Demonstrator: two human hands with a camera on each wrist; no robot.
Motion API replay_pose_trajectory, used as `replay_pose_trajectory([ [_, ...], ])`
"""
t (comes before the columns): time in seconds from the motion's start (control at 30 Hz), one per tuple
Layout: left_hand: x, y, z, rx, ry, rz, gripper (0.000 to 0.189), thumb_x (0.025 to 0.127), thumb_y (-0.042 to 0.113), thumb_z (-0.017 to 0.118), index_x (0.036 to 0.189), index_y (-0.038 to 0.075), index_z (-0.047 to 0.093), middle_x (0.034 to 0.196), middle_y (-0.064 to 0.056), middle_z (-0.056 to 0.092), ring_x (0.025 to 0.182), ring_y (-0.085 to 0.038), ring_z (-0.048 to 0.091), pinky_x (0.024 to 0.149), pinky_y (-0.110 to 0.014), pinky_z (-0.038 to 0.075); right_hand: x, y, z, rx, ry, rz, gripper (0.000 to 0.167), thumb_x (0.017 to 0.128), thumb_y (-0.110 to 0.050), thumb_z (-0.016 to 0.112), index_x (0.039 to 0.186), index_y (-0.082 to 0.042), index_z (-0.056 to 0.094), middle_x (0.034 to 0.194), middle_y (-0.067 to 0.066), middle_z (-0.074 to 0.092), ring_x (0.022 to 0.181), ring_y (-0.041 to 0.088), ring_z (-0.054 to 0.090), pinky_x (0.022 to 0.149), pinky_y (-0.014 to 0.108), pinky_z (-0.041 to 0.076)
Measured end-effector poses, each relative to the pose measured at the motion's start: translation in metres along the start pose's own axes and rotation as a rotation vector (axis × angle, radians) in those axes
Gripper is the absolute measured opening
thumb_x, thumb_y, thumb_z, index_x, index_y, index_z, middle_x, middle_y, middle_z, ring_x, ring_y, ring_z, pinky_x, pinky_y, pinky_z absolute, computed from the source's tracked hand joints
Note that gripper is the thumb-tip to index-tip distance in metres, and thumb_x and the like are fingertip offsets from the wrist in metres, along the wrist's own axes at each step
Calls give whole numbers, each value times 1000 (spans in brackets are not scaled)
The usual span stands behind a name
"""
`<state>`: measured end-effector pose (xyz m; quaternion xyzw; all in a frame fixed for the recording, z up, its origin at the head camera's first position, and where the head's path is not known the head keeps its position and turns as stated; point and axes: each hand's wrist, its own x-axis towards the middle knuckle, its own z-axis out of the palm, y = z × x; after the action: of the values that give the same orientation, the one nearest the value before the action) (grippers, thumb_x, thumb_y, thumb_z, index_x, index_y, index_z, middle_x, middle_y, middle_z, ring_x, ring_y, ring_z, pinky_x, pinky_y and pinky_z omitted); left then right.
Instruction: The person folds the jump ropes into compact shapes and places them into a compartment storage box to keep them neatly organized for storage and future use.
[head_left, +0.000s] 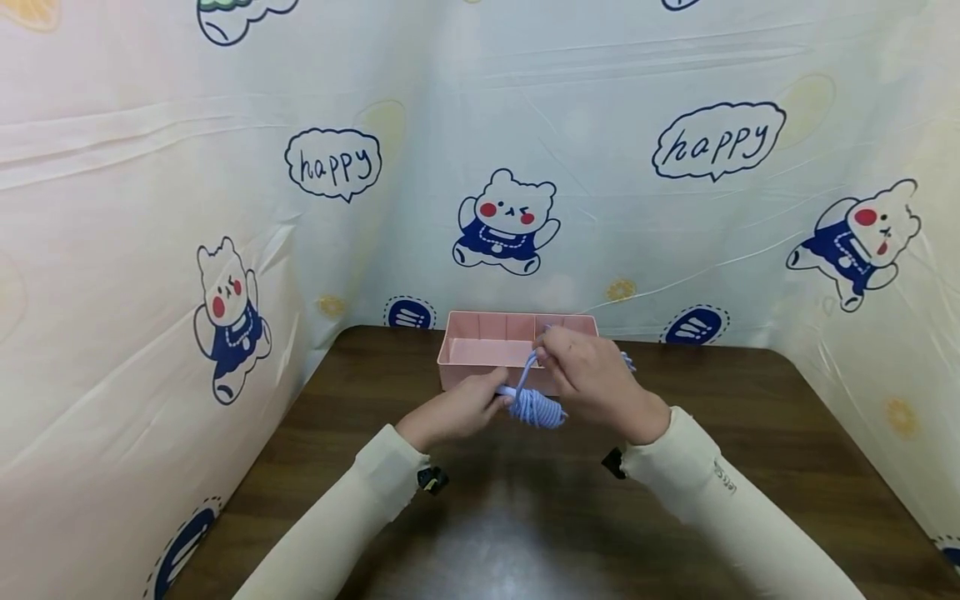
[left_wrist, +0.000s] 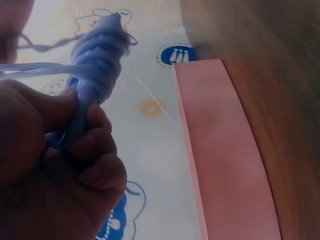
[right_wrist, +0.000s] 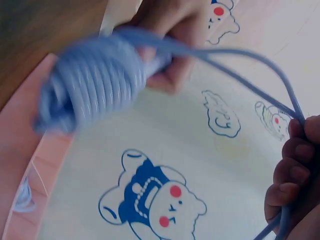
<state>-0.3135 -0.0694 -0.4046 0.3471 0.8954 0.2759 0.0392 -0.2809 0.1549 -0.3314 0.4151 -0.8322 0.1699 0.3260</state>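
Observation:
A glossy blue cord (head_left: 537,408) is wound tightly into a thick coil, held above the table in front of the pink box (head_left: 456,377). With thumb and curled fingers my left hand (head_left: 467,407) grips the narrow, paler end of this bundle, as the left wrist view shows. My right hand (head_left: 588,375) is up and to the right, its fingers curled round a doubled length of the same cord. Two strands (right_wrist: 250,55) run from the coil to that hand in the right wrist view. A loose end (head_left: 628,362) shows beyond the right hand.
The box has a divider, and a pale cord bundle (right_wrist: 24,197) lies in one compartment. It stands at the back of the dark wooden table (head_left: 495,517). A printed curtain (head_left: 585,133) surrounds the table behind and at both sides.

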Motion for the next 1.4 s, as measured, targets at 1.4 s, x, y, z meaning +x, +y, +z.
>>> replay_pose_trajectory([
  [1.4,-21,31,-33,-489,166,309,18,97,3,58,115,8,56,101,-5,55,87,-23,55,72,-40,52,-16,74,61,344,-44,220,18,104,-12,44,88,-8,51,82,4,51,81,21,48,72,39,42],
])
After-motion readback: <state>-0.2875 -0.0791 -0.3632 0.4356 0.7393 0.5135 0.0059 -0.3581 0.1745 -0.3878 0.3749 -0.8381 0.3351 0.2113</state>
